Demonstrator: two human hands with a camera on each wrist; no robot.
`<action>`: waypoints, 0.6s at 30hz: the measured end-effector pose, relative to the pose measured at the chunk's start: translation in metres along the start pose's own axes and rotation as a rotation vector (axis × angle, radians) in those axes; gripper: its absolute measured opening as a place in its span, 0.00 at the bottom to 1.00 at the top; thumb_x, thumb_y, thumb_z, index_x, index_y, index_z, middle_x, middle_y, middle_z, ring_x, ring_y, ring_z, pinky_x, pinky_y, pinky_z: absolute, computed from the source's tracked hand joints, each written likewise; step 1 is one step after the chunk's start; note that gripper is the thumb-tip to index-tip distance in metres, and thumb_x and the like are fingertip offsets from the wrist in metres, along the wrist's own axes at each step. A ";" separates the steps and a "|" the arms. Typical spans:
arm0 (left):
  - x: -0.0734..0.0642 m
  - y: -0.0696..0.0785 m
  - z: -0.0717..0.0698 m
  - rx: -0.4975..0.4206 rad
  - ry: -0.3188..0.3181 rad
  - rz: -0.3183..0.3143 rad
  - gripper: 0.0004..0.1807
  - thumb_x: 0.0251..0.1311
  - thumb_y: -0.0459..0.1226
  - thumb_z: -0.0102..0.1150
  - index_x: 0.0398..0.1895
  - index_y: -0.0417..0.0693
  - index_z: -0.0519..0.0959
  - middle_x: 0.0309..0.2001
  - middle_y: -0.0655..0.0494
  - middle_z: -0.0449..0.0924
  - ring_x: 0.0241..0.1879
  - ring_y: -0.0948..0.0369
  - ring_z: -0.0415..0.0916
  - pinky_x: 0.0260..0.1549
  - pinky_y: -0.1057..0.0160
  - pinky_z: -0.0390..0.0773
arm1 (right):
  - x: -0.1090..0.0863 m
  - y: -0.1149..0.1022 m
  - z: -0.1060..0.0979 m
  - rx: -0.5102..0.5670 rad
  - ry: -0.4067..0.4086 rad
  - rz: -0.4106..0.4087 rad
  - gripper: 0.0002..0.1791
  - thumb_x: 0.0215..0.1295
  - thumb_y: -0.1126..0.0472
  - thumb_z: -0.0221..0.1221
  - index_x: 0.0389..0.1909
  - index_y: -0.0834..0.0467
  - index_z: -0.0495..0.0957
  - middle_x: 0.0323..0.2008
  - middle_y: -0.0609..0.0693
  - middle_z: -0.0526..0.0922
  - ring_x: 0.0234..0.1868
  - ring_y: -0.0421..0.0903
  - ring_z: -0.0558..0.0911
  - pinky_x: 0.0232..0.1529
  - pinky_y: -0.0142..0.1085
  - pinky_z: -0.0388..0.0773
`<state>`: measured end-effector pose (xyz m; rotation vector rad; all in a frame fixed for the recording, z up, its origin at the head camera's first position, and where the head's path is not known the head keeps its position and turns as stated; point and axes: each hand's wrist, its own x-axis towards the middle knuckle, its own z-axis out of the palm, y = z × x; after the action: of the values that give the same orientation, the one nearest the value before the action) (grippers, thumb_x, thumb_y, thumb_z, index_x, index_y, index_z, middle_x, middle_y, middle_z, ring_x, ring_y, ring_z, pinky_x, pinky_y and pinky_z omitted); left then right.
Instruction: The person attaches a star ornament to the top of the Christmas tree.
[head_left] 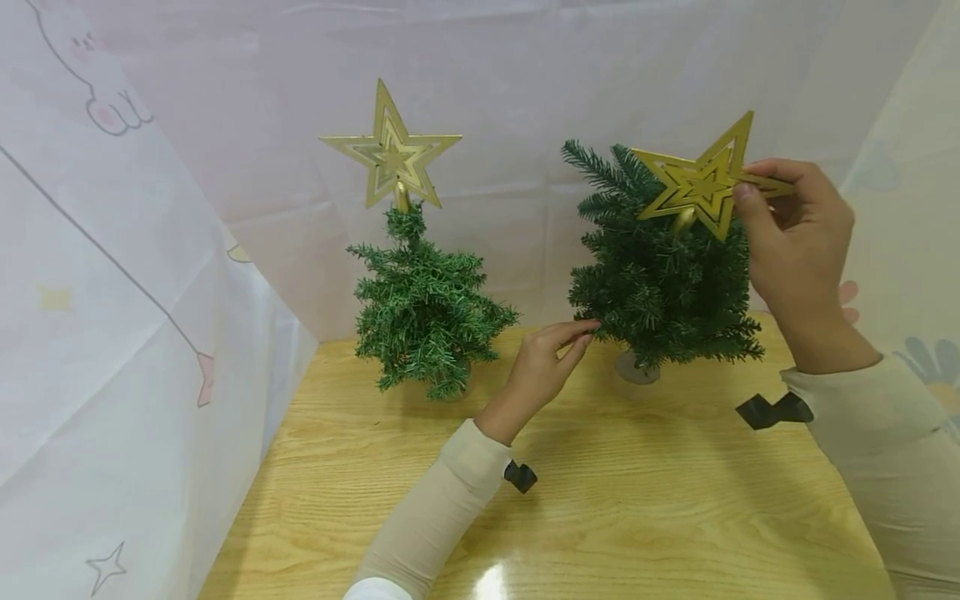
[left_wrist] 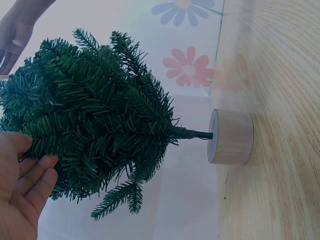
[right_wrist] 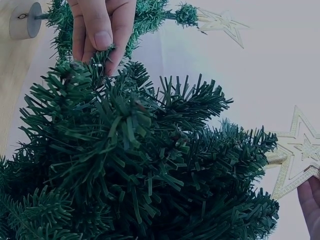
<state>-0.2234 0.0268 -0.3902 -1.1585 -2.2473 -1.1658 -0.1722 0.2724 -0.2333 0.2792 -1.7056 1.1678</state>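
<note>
My right hand (head_left: 806,225) pinches one point of a gold star topper (head_left: 705,182) at the top of the dark green miniature Christmas tree (head_left: 652,292). The star leans to one side, its short gold socket overlapping the upper branches in the head view. Low on that tree's left side, my left hand (head_left: 543,362) pinches a branch tip between thumb and fingers. From the right wrist view, the sprig (right_wrist: 102,62) shows between those fingertips. The tree stands on a round, pale wooden base (left_wrist: 232,137).
To the left stands a lighter green miniature tree (head_left: 427,308) with an upright gold star (head_left: 392,154) on top. Both trees are on a wood-grain table (head_left: 600,517). A pale printed cloth (head_left: 510,83) hangs close behind and along the sides.
</note>
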 end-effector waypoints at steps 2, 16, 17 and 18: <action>0.000 0.000 0.000 0.002 0.001 0.004 0.17 0.73 0.41 0.50 0.61 0.53 0.78 0.56 0.58 0.80 0.54 0.69 0.76 0.50 0.76 0.74 | 0.001 -0.001 0.000 -0.008 -0.015 -0.009 0.11 0.68 0.66 0.59 0.48 0.63 0.82 0.40 0.50 0.84 0.36 0.38 0.81 0.34 0.27 0.72; 0.001 0.001 -0.001 0.025 0.002 0.012 0.16 0.73 0.40 0.51 0.60 0.52 0.78 0.56 0.58 0.80 0.54 0.68 0.76 0.50 0.77 0.73 | 0.005 -0.017 0.001 -0.009 -0.085 0.078 0.11 0.68 0.65 0.60 0.49 0.62 0.83 0.37 0.42 0.84 0.34 0.37 0.81 0.36 0.27 0.72; 0.001 0.001 -0.001 0.024 0.002 0.014 0.16 0.73 0.40 0.51 0.60 0.52 0.78 0.56 0.58 0.80 0.54 0.68 0.76 0.50 0.76 0.73 | 0.006 -0.016 0.000 -0.018 -0.091 0.083 0.12 0.68 0.65 0.60 0.49 0.61 0.83 0.36 0.41 0.83 0.34 0.37 0.81 0.35 0.26 0.73; 0.001 0.001 -0.001 0.022 0.002 0.015 0.16 0.73 0.40 0.51 0.60 0.52 0.78 0.56 0.58 0.80 0.54 0.68 0.76 0.50 0.76 0.74 | 0.007 -0.014 0.000 -0.025 -0.095 0.089 0.12 0.68 0.64 0.60 0.49 0.60 0.83 0.36 0.41 0.83 0.34 0.37 0.81 0.35 0.26 0.73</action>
<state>-0.2229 0.0271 -0.3888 -1.1628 -2.2406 -1.1339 -0.1663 0.2676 -0.2194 0.2494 -1.8306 1.2138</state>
